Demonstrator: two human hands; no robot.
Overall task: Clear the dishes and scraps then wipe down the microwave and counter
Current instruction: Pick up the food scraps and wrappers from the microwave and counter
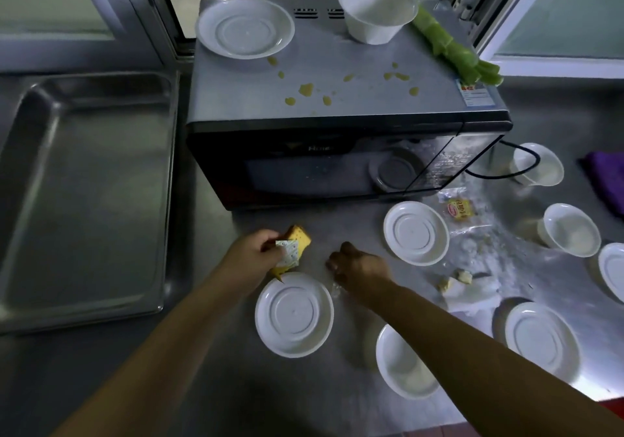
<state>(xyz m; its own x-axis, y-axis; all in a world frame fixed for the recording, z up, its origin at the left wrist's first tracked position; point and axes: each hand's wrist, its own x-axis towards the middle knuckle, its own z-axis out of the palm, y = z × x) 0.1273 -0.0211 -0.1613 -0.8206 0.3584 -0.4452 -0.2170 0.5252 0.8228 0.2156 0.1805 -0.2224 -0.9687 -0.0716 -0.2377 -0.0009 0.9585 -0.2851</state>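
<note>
The left hand point(258, 251) has its fingers curled around a yellow cake piece point(297, 239) and a small white packet point(287, 252). The right hand point(358, 268) pinches a clear scrap point(335, 288) against the counter point(337, 224). Beyond both hands' fingers stands the spattered microwave point(337, 105).

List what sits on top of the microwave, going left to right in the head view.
White plate → yellow spill spots → white bowl → green vegetable stalks along the right edge, their near end by the sticker.
</note>
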